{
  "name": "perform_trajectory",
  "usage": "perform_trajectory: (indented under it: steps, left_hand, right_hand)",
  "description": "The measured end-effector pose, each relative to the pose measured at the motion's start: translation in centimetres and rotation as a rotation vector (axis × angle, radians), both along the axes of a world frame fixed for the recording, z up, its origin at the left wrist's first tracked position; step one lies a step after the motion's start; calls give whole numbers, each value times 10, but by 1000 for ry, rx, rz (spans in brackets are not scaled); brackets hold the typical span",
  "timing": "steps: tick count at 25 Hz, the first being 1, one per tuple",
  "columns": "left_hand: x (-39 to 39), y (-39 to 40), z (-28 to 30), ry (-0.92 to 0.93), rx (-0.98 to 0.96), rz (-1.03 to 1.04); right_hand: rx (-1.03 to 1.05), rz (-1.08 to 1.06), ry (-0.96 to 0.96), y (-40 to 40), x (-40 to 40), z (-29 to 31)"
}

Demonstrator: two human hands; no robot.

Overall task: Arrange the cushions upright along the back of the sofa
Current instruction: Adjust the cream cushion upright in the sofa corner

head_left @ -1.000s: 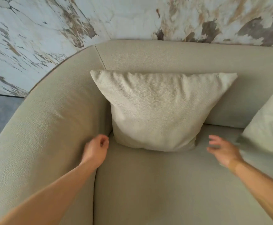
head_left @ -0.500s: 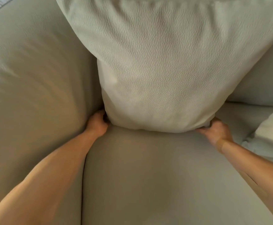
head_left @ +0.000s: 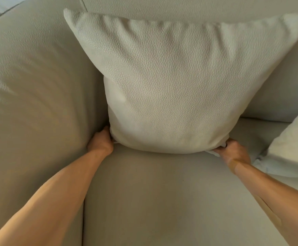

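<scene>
The cream cushion (head_left: pixel 171 89) stands upright in the corner of the sofa (head_left: pixel 162 201), its back against the backrest at twelve o'clock and its left edge against the curved arm at nine o'clock, its lower edge on the seat. The left hand (head_left: pixel 101 143) grips the cushion's bottom-left corner at about eight o'clock of the cushion, fingers curled in behind the fabric; the right hand (head_left: pixel 233 152) pinches the bottom-right corner at about four o'clock, fabric bunched under its fingers. This cushion looks all but placed: it seems to need only a last tuck or squaring before release. A second cushion (head_left: pixel 291 144) lies at three o'clock, leaning rather than standing, only partly in frame. That one likely remains to be set up; whether more cushions wait beyond the frame cannot be told.
</scene>
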State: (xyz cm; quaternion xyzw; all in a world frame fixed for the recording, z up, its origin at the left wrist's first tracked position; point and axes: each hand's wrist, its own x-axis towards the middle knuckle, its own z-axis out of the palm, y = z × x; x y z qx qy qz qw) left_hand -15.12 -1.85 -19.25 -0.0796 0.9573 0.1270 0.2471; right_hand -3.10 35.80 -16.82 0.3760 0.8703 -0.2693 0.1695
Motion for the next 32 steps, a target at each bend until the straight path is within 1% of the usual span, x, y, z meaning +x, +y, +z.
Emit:
perform_trajectory:
  steps: [2, 3, 5, 7, 9, 10, 12, 14, 16, 17, 19, 21, 25, 28, 30, 32]
  left_hand:
    - [2, -5, 7, -33, 67, 33]
    - [4, -8, 13, -36, 129, 69]
    - [5, -6, 39, 39, 339, 201]
    - [1, 3, 81, 185, 635, 372]
    - [-3, 11, 131, 286, 866, 447]
    - [-5, 16, 157, 306, 949, 450]
    - [-17, 22, 204, 311, 1049, 452]
    - [-36, 26, 236, 256, 1052, 436]
    - [-51, 30, 254, 161, 995, 414]
    - [-55, 32, 258, 145, 966, 412]
    - [-57, 35, 260, 180, 933, 423]
    - [-56, 34, 259, 253, 919, 414]
    - [-62, 35, 256, 336, 926, 417]
    - [-67, 40, 252, 287, 876, 367]
    - [-68, 38, 250, 240, 854, 342]
    - [-67, 35, 248, 205, 865, 367]
  right_hand:
    - [-67, 62, -53, 6, -1, 4]
    - [-140, 62, -44, 10, -1, 12]
    - [-317, 59, 16, 19, -4, 41]
    - [-444, 78, 96, 22, -12, 84]
    - [-612, 34, 225, 20, -23, 131]
    - [-690, -4, 289, 19, -29, 154]
    - [-748, -88, 384, 20, -39, 189]
    - [-745, -160, 458, 21, -46, 213]
    - [-696, -224, 486, 17, -52, 229]
    - [-658, -252, 506, 14, -55, 232]
    - [-545, -291, 556, 12, -58, 232]
    - [-460, -298, 623, 16, -60, 227]
    - [-411, -290, 717, 21, -68, 229]
    - [-378, -289, 701, 25, -70, 228]
    - [-398, -300, 656, 24, -67, 227]
    - [-445, -331, 602, 20, -63, 229]
